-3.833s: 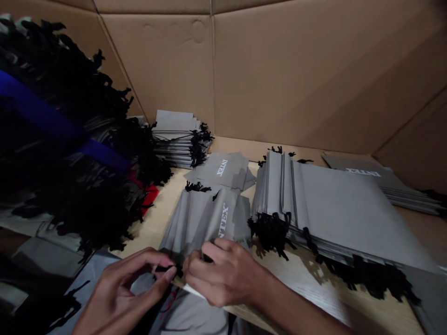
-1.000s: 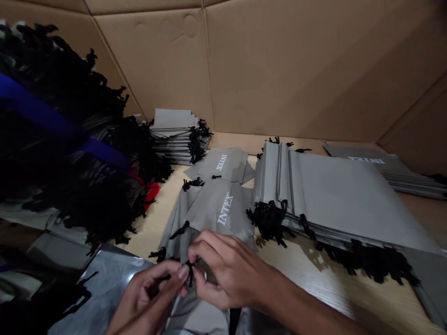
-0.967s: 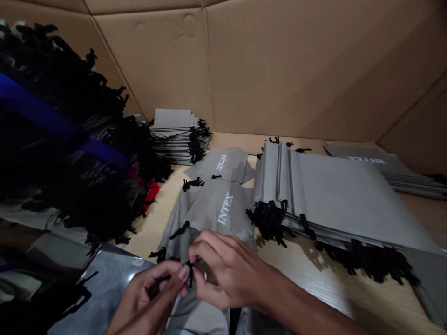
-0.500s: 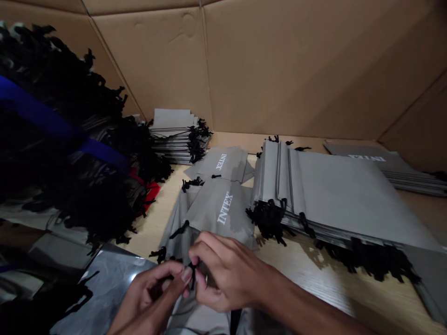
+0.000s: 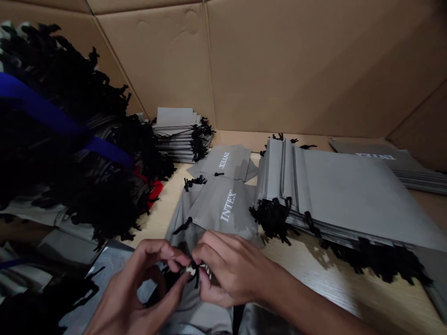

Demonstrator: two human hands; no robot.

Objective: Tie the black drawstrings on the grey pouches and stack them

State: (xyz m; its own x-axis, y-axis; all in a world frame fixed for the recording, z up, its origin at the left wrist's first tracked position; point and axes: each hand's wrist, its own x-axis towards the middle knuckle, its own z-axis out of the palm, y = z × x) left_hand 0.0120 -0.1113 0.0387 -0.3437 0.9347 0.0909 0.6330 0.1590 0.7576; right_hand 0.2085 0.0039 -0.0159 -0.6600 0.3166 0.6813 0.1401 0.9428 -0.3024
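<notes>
Low in the middle, my right hand (image 5: 226,267) pinches a black drawstring cord (image 5: 196,274) between thumb and fingertips. The cord has a small knot or loop, and its short ends hang down. Just left of it is my left hand (image 5: 139,284), its thumb and index finger curved apart around a gap, tips close to the knot. Whether those tips touch the cord I cannot tell. Below the hands lies pale grey fabric (image 5: 206,311), partly hidden by them. Right beyond the hands lies a grey drawstring pouch (image 5: 223,204) printed INTEX, on other pouches.
A big stack of grey pouches (image 5: 356,195) lies on the wooden table (image 5: 321,279) at right. At left rises a heap of black cord ends (image 5: 63,139) with a blue strap (image 5: 45,109). A smaller pouch stack (image 5: 174,135) stands before the cardboard wall (image 5: 296,65).
My left hand's thumb and index finger have spread apart from their pinch at the knot, and the hand has shifted slightly left. My right hand keeps its pinch. The view has shifted slightly.
</notes>
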